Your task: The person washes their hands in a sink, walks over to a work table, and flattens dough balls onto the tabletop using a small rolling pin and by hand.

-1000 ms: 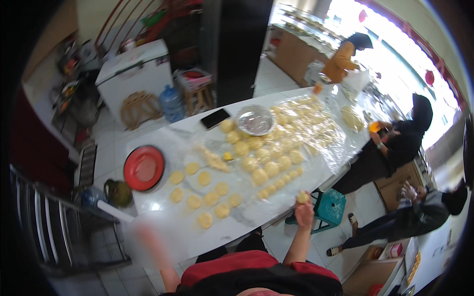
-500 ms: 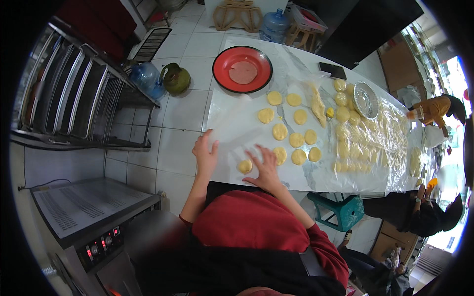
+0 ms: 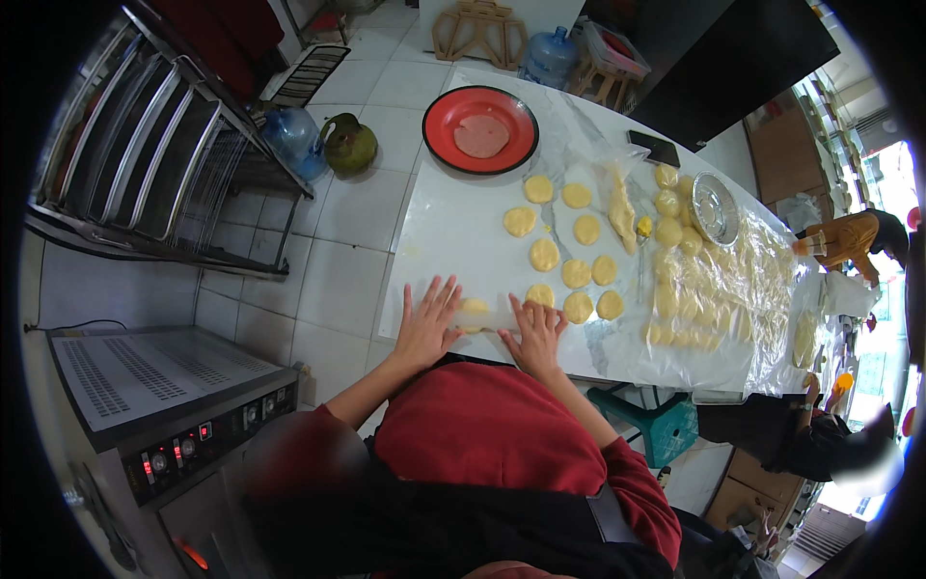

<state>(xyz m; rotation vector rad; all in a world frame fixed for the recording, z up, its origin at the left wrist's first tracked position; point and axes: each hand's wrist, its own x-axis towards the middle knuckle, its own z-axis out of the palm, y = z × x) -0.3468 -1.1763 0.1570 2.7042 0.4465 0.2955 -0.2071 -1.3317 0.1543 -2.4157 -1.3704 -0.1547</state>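
Veined white table (image 3: 453, 241): dough piece (image 3: 473, 305) under pale roller (image 3: 490, 319)

Head view. Left hand (image 3: 429, 325) and right hand (image 3: 535, 338): palms down, fingers spread wide at the roller's ends, neither closed around it. Dough partly hidden beneath. Bearings from roller: smooth yellow dough rounds (image 3: 576, 273), 2 o'clock; black-rimmed red plate (image 3: 444, 130), 12; crinkled clear film (image 3: 723, 299), 3; vented metal oven (image 3: 164, 376), 8–9, red-lit displays illegible.
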